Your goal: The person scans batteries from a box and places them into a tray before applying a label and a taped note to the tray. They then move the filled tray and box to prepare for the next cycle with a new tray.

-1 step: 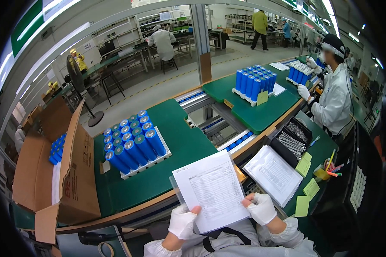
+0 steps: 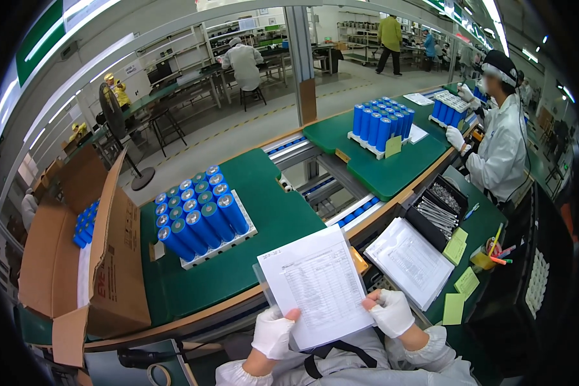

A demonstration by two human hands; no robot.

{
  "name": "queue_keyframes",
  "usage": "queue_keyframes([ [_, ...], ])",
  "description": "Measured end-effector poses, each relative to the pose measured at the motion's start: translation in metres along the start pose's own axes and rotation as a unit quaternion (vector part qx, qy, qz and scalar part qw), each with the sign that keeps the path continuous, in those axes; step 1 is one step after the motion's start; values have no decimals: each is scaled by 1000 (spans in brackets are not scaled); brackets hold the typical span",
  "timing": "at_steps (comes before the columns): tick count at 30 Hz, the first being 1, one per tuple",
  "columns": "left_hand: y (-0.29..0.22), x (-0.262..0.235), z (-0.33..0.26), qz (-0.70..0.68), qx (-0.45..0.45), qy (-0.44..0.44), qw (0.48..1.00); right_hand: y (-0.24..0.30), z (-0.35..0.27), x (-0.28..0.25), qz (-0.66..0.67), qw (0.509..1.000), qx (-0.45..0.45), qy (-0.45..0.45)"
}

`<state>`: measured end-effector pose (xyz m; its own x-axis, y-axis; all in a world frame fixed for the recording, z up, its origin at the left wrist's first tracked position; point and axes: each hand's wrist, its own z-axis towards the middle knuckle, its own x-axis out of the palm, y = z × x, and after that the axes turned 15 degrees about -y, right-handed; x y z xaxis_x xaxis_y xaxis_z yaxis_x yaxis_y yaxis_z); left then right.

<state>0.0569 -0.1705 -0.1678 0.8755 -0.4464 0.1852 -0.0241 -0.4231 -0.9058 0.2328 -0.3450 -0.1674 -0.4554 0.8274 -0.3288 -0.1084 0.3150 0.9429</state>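
Between my hands I hold up a white paper sheet (image 2: 318, 283) with a printed table, a clear sleeve edge showing behind its left side. My left hand (image 2: 275, 332), in a white glove with a bare thumb, grips the sheet's lower left edge. Its right edge is pinched by my right hand (image 2: 390, 314), gloved the same way. Beyond the sheet, blue cylindrical battery cells (image 2: 202, 222) stand upright in rows on a white holder (image 2: 244, 235). To the right of my right hand lies a stack of printed sheets (image 2: 410, 264).
An open cardboard box (image 2: 112, 270) with blue cells stands at left. Black bins of metal parts (image 2: 436, 219), yellow sticky notes (image 2: 453, 309) and a pen cup (image 2: 482, 258) sit at right. More cells (image 2: 383, 128) stand on the far green board. A co-worker (image 2: 498, 135) handles another pack.
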Motion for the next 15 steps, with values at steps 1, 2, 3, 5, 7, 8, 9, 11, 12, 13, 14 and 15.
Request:
queue_keyframes([
  [1, 0, -1, 0, -2, -2, -7, 1000, 1, 0, 1, -2, 1000, 1, 3],
  [2, -1, -2, 1, -2, -4, -6, 1000, 2, 1, 2, -3, 1000, 3, 7],
  [3, -3, -2, 1, -12, 4, -9, 1000, 1, 2, 4, -4, 1000, 5, 6],
  [5, -3, -6, 3, -21, 9, -10, 1000, -1, 5, 8, -2, 1000, 0, 6],
  [7, 3, -11, 12, -37, 17, -28, 999, -4, 9, 12, -6, 1000, -16, -1],
  [8, 7, -12, 15, -60, 36, -31, 997, -4, 9, 13, -9, 999, -32, -6],
  [9, 7, -15, 15, -59, 31, -33, 997, 6, 10, 14, -23, 999, -28, -11],
  [11, 1, -20, 19, -89, 10, -45, 995, 10, 13, 16, -3, 1000, -7, -5],
  [12, -5, -19, 16, -99, -2, -58, 993, 13, 14, 18, -4, 1000, -7, -3],
  [13, -3, -22, 18, -101, -2, -61, 993, 16, 14, 19, -22, 1000, -18, -1],
  [14, -1, -27, 20, -84, 20, -64, 994, 20, 15, 21, -38, 999, -31, 1],
  [15, 1, -31, 23, -67, 42, -68, 995, 22, 16, 23, -37, 999, -37, 5],
])
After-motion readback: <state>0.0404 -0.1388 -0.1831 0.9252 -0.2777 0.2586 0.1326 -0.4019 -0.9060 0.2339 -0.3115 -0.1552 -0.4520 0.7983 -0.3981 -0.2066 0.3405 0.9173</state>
